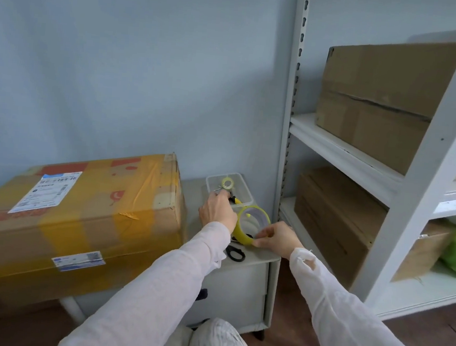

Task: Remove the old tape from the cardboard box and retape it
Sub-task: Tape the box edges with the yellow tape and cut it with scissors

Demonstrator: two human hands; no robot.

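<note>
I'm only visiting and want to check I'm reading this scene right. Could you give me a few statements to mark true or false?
1. The right hand holds the big yellow tape roll. True.
2. The scissors lie inside the clear tub. False: they lie on the cabinet top, outside the tub.
3. The taped box sits on the shelf. False: it stands left of the cabinet; the shelf holds other boxes.
4. A small tape roll lies in the clear tub. True.
</note>
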